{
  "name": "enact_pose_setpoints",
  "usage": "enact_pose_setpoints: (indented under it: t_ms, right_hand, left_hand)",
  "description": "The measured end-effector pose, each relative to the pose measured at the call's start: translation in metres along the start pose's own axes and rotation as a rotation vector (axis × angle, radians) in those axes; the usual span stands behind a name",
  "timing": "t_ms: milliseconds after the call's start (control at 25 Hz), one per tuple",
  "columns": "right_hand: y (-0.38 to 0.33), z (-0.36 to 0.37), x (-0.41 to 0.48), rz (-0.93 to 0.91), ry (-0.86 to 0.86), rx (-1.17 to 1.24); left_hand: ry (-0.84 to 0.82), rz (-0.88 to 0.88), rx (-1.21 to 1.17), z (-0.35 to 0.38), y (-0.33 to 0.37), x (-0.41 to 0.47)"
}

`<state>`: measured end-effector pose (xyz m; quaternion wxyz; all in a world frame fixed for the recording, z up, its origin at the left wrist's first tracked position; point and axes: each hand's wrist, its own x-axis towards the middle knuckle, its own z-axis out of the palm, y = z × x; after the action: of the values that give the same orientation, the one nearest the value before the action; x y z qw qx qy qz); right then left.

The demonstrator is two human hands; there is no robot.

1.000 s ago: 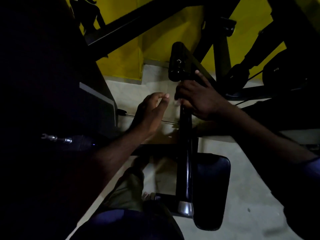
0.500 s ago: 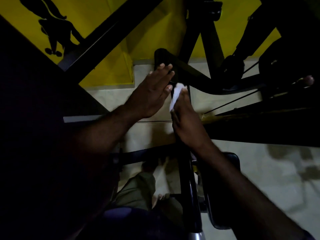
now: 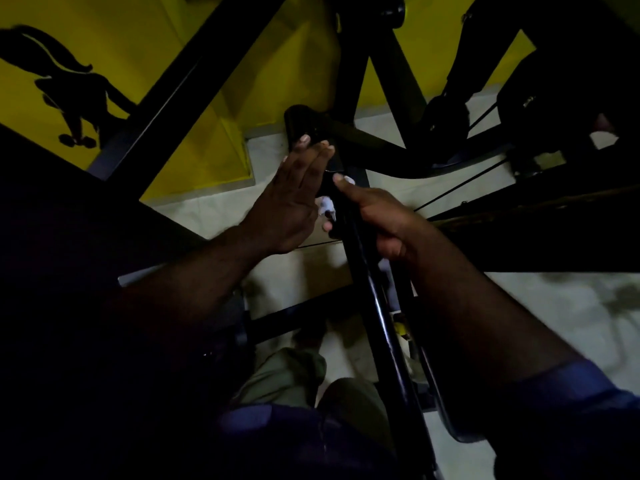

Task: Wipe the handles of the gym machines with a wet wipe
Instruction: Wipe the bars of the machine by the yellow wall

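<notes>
Head view: right hand (image 3: pixel 384 220) grips wet wipe (image 3: pixel 326 206) around black handle (image 3: pixel 346 209).

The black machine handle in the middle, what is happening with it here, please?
A person is cleaning it. The right hand is curled round the black bar just below the handle and presses a white wet wipe against the metal; bits of the wipe show beside the fingers. The left hand lies flat, fingers straight, against the side of the handle. The room is dim, so how much is already wiped cannot be told.
</notes>
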<state>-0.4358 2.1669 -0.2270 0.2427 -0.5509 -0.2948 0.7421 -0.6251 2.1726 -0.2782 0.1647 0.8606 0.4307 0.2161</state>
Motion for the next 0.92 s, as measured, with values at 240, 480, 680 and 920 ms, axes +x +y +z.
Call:
enact_pose_setpoints:
  t_ms: [240, 480, 680, 920]
  right_hand:
    - [0.053, -0.006, -0.098, 0.060, -0.166, -0.365]
    - [-0.004, 0.012, -0.007, -0.003, 0.034, -0.100]
    - [0.044, -0.004, -0.077, 0.059, -0.056, -0.282]
    - [0.066, -0.011, -0.127, -0.020, 0.026, -0.212]
  left_hand:
    - [0.024, -0.011, -0.071, -0.002, 0.002, 0.001]
    - [-0.002, 0.018, -0.037, 0.000, -0.001, 0.002]
    - [-0.010, 0.000, -0.033, 0.001, -0.002, 0.002]
    - [-0.041, -0.037, -0.055, -0.001, 0.001, 0.002]
